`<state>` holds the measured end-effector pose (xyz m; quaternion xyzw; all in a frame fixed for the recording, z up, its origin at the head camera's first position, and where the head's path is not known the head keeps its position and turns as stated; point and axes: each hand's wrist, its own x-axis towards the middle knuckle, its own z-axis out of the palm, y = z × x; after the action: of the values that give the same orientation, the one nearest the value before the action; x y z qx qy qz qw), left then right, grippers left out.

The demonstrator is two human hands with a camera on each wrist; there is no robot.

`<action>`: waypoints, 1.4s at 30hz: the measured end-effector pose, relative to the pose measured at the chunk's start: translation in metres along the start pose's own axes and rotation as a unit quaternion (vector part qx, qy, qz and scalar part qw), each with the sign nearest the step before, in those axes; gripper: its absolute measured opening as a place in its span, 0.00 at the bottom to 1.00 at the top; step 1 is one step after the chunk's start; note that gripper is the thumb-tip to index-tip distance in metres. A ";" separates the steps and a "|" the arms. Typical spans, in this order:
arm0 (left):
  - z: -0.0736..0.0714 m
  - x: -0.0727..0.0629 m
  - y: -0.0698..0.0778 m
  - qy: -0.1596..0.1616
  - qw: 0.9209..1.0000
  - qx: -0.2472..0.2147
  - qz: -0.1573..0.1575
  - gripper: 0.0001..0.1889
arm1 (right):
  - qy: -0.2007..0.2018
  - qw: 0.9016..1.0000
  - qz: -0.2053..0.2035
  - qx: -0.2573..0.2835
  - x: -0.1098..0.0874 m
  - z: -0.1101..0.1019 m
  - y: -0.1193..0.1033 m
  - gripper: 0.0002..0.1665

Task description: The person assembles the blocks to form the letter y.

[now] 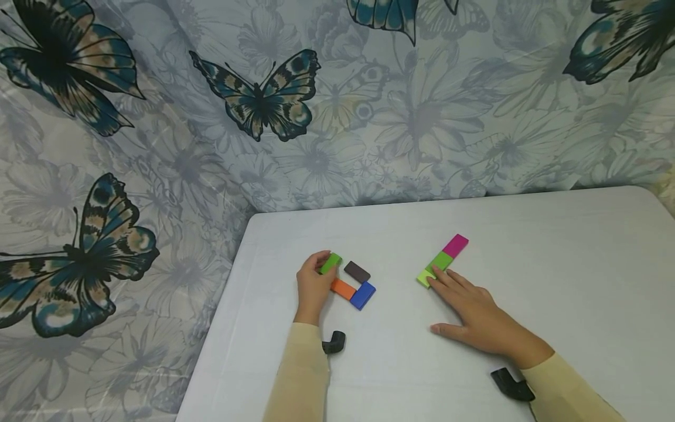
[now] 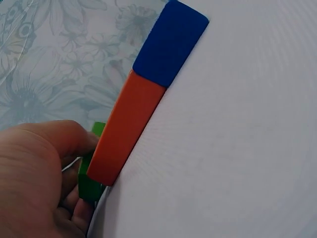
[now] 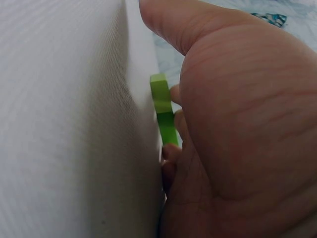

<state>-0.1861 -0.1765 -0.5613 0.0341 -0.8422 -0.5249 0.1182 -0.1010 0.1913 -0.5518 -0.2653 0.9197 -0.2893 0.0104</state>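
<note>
My left hand (image 1: 312, 288) pinches a green block (image 1: 331, 263) between thumb and fingers at the table's left side. An orange block (image 1: 343, 289) starts right by that hand and meets a blue block (image 1: 363, 296) end to end. Close above them lies a dark brown block (image 1: 357, 271). In the left wrist view, the thumb overlaps the green block behind the orange one. To the right, a lime block (image 1: 422, 278), another green block (image 1: 438, 262) and a magenta block (image 1: 456, 245) form a slanting row. My right hand (image 1: 482, 316) lies spread, fingertips on the row's lower part.
A white-covered table (image 1: 401, 363) carries all the blocks. Behind it hangs a cloth (image 1: 321, 170) printed with flowers and butterflies. A black curved piece (image 1: 334, 343) sits by the left wrist, and a similar black piece (image 1: 511, 385) by the right.
</note>
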 end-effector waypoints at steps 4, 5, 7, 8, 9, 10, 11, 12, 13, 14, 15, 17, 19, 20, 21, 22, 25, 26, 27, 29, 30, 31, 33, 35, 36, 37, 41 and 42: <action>-0.001 0.000 -0.001 0.015 1.000 -0.013 -0.001 0.19 | 0.001 1.000 -0.001 0.003 0.000 0.000 0.000 0.56; -0.001 0.001 -0.001 0.019 1.000 -0.017 0.000 0.19 | 0.002 1.000 -0.001 0.003 0.000 0.000 0.000 0.55; -0.001 0.001 -0.002 0.027 0.999 -0.024 0.001 0.18 | 0.004 1.000 -0.002 0.005 -0.001 0.001 0.001 0.55; -0.001 0.000 -0.002 0.031 0.999 -0.028 0.002 0.18 | 0.005 1.000 -0.002 0.005 -0.001 0.001 0.001 0.55; -0.001 0.000 -0.002 0.036 0.999 -0.030 0.003 0.18 | 0.005 1.000 -0.002 0.005 -0.001 0.001 0.001 0.55; -0.001 0.000 -0.002 0.041 0.999 -0.033 0.004 0.18 | 0.005 1.000 -0.002 0.005 -0.001 0.002 0.002 0.55; -0.001 0.000 -0.001 0.046 0.998 -0.038 0.006 0.18 | 0.004 1.000 -0.001 0.006 -0.001 0.002 0.002 0.55; -0.002 0.000 -0.001 0.050 0.998 -0.041 0.007 0.18 | 0.003 1.000 -0.001 0.005 -0.001 0.002 0.002 0.55; -0.002 0.000 -0.001 0.054 0.997 -0.045 0.007 0.18 | 0.002 1.000 0.000 0.004 -0.001 0.002 0.002 0.55; -0.002 0.000 0.000 0.057 0.997 -0.051 0.007 0.18 | 0.001 1.000 0.001 0.004 -0.001 0.002 0.002 0.56; -0.002 0.000 0.001 0.060 0.996 -0.058 0.008 0.18 | 0.001 1.000 0.002 0.005 -0.001 0.002 0.001 0.56; -0.003 -0.001 0.003 0.065 0.995 -0.074 0.009 0.19 | 0.000 1.000 0.004 0.004 -0.001 0.001 0.000 0.56; -0.004 -0.001 0.005 0.067 0.994 -0.090 0.007 0.19 | 0.000 1.000 0.005 0.003 -0.001 0.000 -0.001 0.56; -0.004 0.000 0.006 0.067 0.993 -0.098 0.007 0.20 | -0.001 1.000 0.006 0.003 -0.001 0.000 -0.001 0.56; -0.004 -0.001 0.008 0.067 0.992 -0.106 0.006 0.20 | 0.000 1.000 0.006 0.002 -0.001 -0.001 -0.002 0.56; -0.004 -0.001 0.009 0.065 0.991 -0.114 0.005 0.21 | -0.001 1.000 0.007 0.002 -0.001 -0.001 -0.002 0.56; -0.004 -0.001 0.013 0.057 0.989 -0.137 0.003 0.21 | 0.000 1.000 0.007 0.001 -0.002 -0.001 -0.002 0.56; -0.004 -0.001 0.014 0.055 0.988 -0.142 0.003 0.21 | 0.001 1.000 0.007 0.001 -0.001 -0.001 -0.002 0.56; -0.004 -0.001 0.015 0.053 0.987 -0.149 0.003 0.21 | 0.001 1.000 0.007 0.001 -0.001 -0.001 -0.002 0.56; -0.003 -0.001 0.017 0.049 0.986 -0.157 0.004 0.21 | 0.002 1.000 0.005 0.002 -0.001 -0.001 -0.002 0.56; -0.003 -0.001 0.018 0.047 0.986 -0.161 0.004 0.21 | 0.003 1.000 0.004 0.002 -0.001 -0.001 -0.002 0.56; -0.003 -0.001 0.019 0.044 0.986 -0.164 0.005 0.21 | 0.003 1.000 0.004 0.003 -0.001 -0.001 -0.001 0.56; -0.003 -0.001 0.020 0.037 0.985 -0.171 0.006 0.21 | 0.004 1.000 0.003 0.005 -0.001 -0.001 -0.001 0.56; -0.002 -0.001 0.021 0.031 0.984 -0.175 0.005 0.22 | 0.003 1.000 0.003 0.006 -0.001 -0.001 -0.001 0.55; -0.002 -0.001 0.022 0.027 0.983 -0.183 0.003 0.22 | 0.003 1.000 0.003 0.006 -0.001 -0.001 -0.001 0.55; -0.002 -0.001 0.022 0.022 0.980 -0.196 0.000 0.22 | 0.003 1.000 0.003 0.006 -0.001 -0.001 -0.001 0.55; -0.001 0.000 0.025 0.004 0.959 -0.281 -0.025 0.23 | 0.002 1.000 0.006 0.006 -0.002 0.000 0.000 0.56; 0.000 0.000 0.026 -0.001 0.949 -0.313 -0.032 0.23 | 0.002 1.000 0.006 0.007 -0.002 0.000 0.000 0.56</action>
<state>-0.1841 -0.1648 -0.5380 0.0219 -0.6339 -0.7660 0.1049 -0.0995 0.1926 -0.5519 -0.2591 0.9193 -0.2960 0.0117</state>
